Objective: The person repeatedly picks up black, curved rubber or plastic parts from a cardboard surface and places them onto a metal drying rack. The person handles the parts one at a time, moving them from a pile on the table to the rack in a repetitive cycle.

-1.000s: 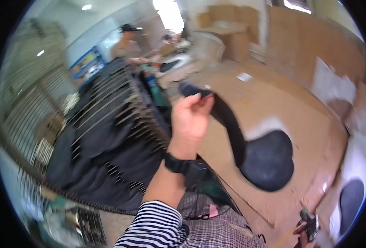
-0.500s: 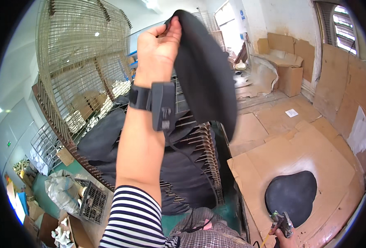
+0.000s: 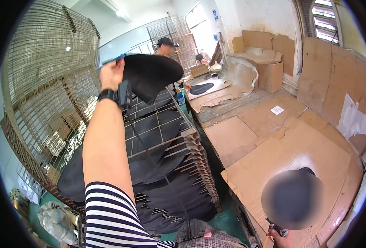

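The left hand (image 3: 112, 74) pinches one end of a black sheet (image 3: 150, 76) whose long axis runs rightward from the fingers above the far part of the wire rack (image 3: 189, 133), while the right hand (image 3: 281, 239), farther from that rack, grips a gun-like tool (image 3: 276, 230) to its right. Another dark piece (image 3: 292, 200), mostly blurred, lies on the cardboard-covered counter (image 3: 249, 177) right of the rack. The rack's stacked tiers hold more black sheets (image 3: 195, 202); beyond it to the right stands a cardboard box (image 3: 270, 76), contents not visible.
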A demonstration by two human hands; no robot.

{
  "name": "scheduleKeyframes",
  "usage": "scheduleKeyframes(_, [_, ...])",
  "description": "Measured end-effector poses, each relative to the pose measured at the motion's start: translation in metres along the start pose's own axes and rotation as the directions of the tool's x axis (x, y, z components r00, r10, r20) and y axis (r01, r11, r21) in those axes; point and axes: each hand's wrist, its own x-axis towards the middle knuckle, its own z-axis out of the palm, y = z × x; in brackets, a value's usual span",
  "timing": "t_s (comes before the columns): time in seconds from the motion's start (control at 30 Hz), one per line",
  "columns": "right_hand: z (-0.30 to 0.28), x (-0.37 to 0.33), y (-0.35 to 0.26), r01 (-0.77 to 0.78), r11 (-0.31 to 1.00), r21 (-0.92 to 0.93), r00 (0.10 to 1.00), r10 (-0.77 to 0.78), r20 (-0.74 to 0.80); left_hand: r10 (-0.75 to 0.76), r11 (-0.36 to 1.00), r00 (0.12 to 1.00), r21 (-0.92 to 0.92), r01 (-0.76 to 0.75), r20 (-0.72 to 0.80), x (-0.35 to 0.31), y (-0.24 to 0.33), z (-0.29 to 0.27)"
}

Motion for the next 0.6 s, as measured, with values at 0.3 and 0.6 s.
scheduleKeyframes(0.3, [-0.021, 0.019, 0.027, -0.026, 0.976, -0.215, 0.998, 0.036, 0.045, -0.039, 0.414, 0.902, 0.814, 0.407, -0.431, -0.075, 0.024, -0.121])
scheduleKeyframes(0.6, [-0.049, -0.016, 0.018, -0.008, 1.0, 0.022, 0.998, 0.006, 0.07, -0.231, 0.923, 0.832, 0.385, 0.023, 0.504, -0.312, -0.055, 0.181])
